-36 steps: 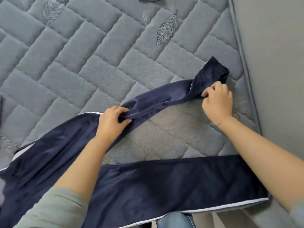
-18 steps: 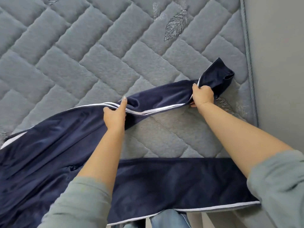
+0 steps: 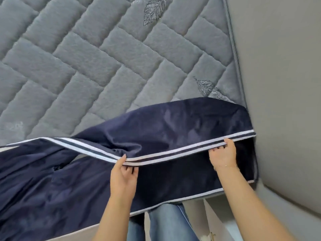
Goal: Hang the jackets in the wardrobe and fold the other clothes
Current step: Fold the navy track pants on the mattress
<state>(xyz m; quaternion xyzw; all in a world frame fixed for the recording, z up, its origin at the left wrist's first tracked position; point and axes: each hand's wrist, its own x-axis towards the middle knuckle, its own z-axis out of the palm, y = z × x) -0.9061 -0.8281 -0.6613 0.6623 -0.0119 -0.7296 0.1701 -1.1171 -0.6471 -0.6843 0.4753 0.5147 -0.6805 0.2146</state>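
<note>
Mid-fold on the navy trousers (image 3: 173,126), spread across the lower half of the frame on the quilted grey bed (image 3: 104,66). Upper leg drawn over the lower one, striped side seam (image 3: 173,153) leading. Left hand (image 3: 124,173) at lower centre, fingers (image 3: 129,169) pinched on that seam; right hand (image 3: 223,155) at lower right, fingers curled under the same seam nearer the cuff. Next, probably: seam lowered onto the lower leg's edge, cuffs matched, fabric smoothed flat, with the slack bunched between the hands pulled out first. No containers in view; wardrobe not seen.
</note>
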